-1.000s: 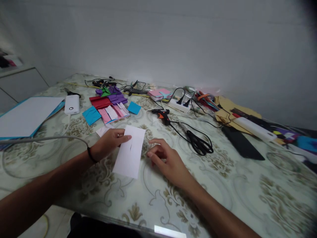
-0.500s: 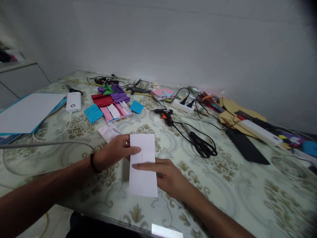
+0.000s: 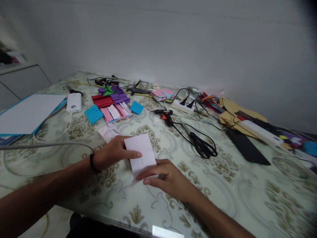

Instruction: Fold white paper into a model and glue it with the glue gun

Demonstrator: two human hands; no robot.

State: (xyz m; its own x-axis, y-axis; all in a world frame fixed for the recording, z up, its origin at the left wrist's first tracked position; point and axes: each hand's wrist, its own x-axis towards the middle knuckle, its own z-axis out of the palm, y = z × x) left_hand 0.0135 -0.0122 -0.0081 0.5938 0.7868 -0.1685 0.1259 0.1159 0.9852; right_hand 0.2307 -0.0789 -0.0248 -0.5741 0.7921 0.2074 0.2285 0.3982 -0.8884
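So the paper (image 3: 138, 147) sits right between the two hands, up off the table (image 3: 128, 208) as far as I can tell. The left hand (image 3: 112, 152) has it pinched by the left edge, thumb flat on top. The right hand (image 3: 170, 178) grips the near end at the lower right, index finger across the front, and the paper looks bent there, though the fingers hide the exact shape. The long axis runs away from the person, with the far end leaning a bit toward the left hand's side. There's a short slit just past the left thumb tip, running roughly the same way. A white scrap (image 3: 109, 131) lies just beyond the left hand, and the glue gun (image 3: 164, 114) is well beyond the right hand.
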